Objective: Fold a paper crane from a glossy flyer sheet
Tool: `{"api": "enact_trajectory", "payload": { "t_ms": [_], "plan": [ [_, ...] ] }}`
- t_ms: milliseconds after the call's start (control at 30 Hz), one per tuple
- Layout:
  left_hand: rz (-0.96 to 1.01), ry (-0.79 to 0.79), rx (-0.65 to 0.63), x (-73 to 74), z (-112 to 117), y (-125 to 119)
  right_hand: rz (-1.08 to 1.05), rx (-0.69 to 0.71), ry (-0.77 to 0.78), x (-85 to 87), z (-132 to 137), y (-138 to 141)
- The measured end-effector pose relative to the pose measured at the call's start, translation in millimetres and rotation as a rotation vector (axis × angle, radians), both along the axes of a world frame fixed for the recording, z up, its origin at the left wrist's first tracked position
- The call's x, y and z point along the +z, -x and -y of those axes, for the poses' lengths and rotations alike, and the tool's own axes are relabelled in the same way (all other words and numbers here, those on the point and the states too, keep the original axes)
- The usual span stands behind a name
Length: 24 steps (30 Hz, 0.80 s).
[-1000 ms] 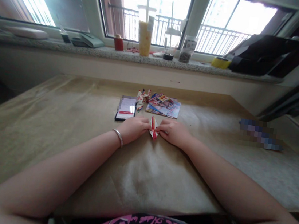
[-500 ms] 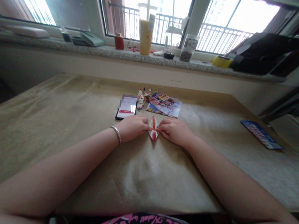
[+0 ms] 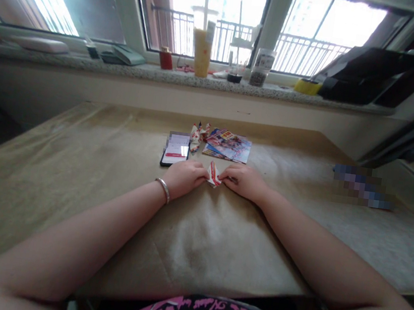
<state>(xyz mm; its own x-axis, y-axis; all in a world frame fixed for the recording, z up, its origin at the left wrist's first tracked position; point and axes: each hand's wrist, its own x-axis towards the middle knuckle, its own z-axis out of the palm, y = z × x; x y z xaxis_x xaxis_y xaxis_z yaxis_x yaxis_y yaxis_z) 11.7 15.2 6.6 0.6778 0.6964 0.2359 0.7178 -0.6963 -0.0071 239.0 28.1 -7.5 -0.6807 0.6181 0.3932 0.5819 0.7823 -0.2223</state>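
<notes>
A small folded paper (image 3: 213,174), white with red stripes, is held between my two hands above the middle of the table. My left hand (image 3: 185,177), below a silver bracelet, pinches its left edge. On the opposite side, my right hand (image 3: 243,181) has thumb and fingers closed on the right edge. Just beyond my left hand lies a phone (image 3: 175,152) with its screen lit. Folded paper pieces (image 3: 199,136) with a similar red and white print stand behind it, and a pile of colourful printed sheets (image 3: 230,147) lies to their right.
A blue printed item (image 3: 363,187), blurred, lies at the table's right side. Along the windowsill (image 3: 126,69) stand a tall cup of yellow drink (image 3: 202,47), a red jar (image 3: 165,59), a clear container (image 3: 261,68), yellow tape (image 3: 307,86) and a black bag (image 3: 358,76).
The folded paper has changed shape: its long lower point no longer hangs toward me, and it now looks shorter and more compact. Both hands keep their grip and have barely moved.
</notes>
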Motion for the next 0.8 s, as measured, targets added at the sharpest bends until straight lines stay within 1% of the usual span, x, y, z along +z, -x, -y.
{"api": "enact_trajectory", "payload": {
  "t_ms": [133,233,367,533,633,800],
  "plan": [
    [-0.022,0.021,-0.036,2.5,0,1,0.081,0.002,-0.021,4.9,2,0],
    [-0.045,0.003,-0.072,5.3,1,0,0.113,0.009,-0.028,7.4,2,0],
    [-0.079,-0.021,-0.101,9.1,4,-2,0.117,0.033,-0.020,7.2,-1,-1],
    [-0.098,0.018,-0.104,11.6,2,0,0.097,0.048,-0.006,6.2,-2,-3],
    [-0.111,0.037,-0.115,11.7,-1,4,0.098,0.050,0.003,7.2,-2,-3],
    [-0.073,0.077,-0.128,9.4,-4,10,0.103,0.065,0.021,9.0,-2,-4]
  ]
}}
